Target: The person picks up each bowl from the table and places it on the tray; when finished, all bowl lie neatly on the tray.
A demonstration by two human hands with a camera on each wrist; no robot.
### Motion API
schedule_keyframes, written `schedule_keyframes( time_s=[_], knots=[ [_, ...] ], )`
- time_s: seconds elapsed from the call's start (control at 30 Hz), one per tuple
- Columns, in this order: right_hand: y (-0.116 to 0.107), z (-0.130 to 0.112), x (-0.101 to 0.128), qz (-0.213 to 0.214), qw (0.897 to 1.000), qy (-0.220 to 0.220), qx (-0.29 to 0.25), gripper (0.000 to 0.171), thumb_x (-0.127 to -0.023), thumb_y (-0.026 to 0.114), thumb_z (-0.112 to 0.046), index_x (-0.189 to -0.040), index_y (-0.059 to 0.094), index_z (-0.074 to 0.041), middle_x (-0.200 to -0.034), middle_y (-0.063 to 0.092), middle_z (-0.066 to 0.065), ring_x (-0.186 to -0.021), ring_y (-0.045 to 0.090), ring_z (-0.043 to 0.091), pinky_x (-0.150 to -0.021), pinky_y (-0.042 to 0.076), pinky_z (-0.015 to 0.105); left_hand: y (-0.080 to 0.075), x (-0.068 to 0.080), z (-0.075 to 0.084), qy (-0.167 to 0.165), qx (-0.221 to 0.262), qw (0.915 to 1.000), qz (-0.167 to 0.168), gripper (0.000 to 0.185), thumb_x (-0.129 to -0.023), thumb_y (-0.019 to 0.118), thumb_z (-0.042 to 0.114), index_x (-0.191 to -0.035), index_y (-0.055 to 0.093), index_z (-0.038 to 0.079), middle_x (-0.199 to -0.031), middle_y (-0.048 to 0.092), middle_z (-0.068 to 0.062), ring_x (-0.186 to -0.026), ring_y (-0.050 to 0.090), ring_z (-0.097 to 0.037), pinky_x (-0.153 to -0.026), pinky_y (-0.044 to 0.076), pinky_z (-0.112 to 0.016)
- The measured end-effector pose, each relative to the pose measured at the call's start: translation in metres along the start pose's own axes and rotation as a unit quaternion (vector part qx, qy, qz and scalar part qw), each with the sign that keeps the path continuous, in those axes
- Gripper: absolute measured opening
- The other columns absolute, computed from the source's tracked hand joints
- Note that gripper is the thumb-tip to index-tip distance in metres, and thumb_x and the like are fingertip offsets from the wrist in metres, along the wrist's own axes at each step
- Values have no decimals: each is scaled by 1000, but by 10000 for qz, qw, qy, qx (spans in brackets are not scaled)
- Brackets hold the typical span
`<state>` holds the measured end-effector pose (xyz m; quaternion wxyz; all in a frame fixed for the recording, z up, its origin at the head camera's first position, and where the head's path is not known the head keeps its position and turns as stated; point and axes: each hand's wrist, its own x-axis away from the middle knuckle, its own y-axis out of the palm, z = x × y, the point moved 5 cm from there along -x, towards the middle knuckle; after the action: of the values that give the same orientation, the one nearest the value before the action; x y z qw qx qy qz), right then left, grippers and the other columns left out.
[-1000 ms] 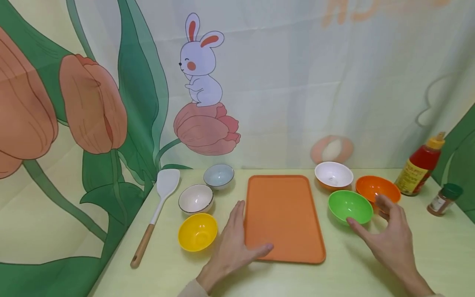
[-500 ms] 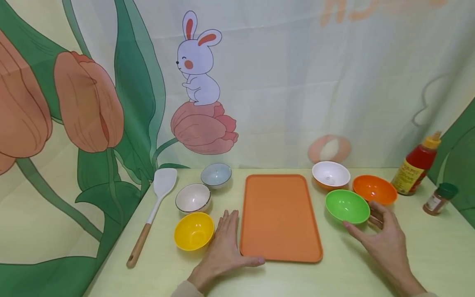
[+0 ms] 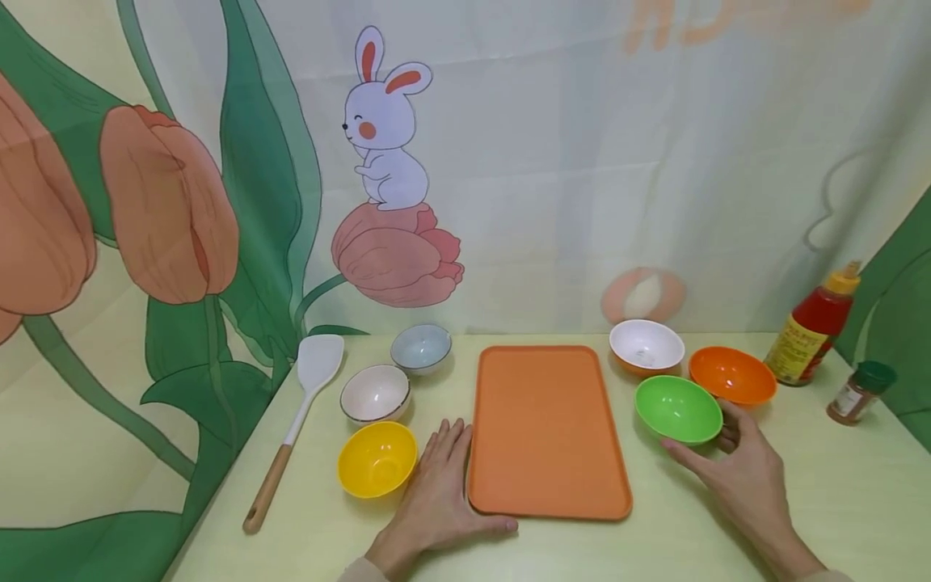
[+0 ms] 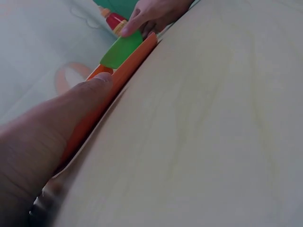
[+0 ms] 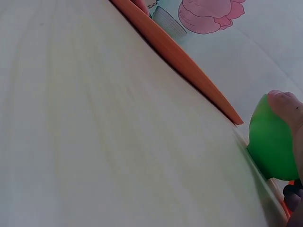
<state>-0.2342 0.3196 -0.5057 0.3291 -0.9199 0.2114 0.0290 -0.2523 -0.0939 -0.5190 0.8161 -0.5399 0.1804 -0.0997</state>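
Observation:
An orange tray (image 3: 549,436) lies flat in the middle of the table. My left hand (image 3: 436,493) rests at its near left corner, fingers straight along the left edge and thumb along the front edge. To the right of the tray, my right hand (image 3: 742,469) holds a green bowl (image 3: 679,408), thumb on the near side and fingers round the right side. In the right wrist view the thumb presses the wall of the green bowl (image 5: 270,142). A yellow bowl (image 3: 378,461) stands just left of my left hand.
Behind the green bowl are an orange bowl (image 3: 733,377) and a white bowl (image 3: 646,346). A sauce bottle (image 3: 810,331) and a spice jar (image 3: 858,394) stand far right. On the left are a cream bowl (image 3: 374,394), a pale blue bowl (image 3: 420,349) and a spatula (image 3: 294,428).
My right hand has come in to the green bowl from the right and taken hold of it. My left hand has shifted left and down to the tray's corner.

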Motion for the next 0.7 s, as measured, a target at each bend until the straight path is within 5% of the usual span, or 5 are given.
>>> schedule_keyframes(
  time_s=[0.13,0.5,0.63,0.7],
  knots=[
    [5,-4,-2,-20,9999,-126,-8,117,-71,89,-62,-160,34,-9,-143,55,21,-124,54,38,-95,48,51,-1,2,-1,32,-25,10000,67,147,-56,58,103,-166,22,12,-172,22,-9,-160,14,-29,-130,17,-51],
    [12,-9,-6,-89,9990,-391,-184,118,-70,92,-57,-158,33,-6,-147,51,25,-129,49,43,-104,42,67,-2,1,0,31,30,10000,11,140,-63,58,100,-165,25,9,-172,22,-11,-160,13,-30,-129,16,-53],
    [12,-10,-6,-130,9988,-380,-294,117,-72,92,-54,-160,31,-6,-148,50,24,-130,49,42,-104,43,66,0,1,0,-16,53,10000,-40,139,-63,57,100,-165,24,11,-172,21,-9,-160,12,-28,-130,16,-52],
    [10,-12,-5,-125,9988,-370,-299,117,-73,92,-54,-161,30,-8,-149,50,23,-130,49,40,-104,47,55,0,1,0,-29,58,10000,-68,139,-63,57,100,-166,24,12,-172,20,-8,-160,11,-27,-129,16,-52]
  ],
)
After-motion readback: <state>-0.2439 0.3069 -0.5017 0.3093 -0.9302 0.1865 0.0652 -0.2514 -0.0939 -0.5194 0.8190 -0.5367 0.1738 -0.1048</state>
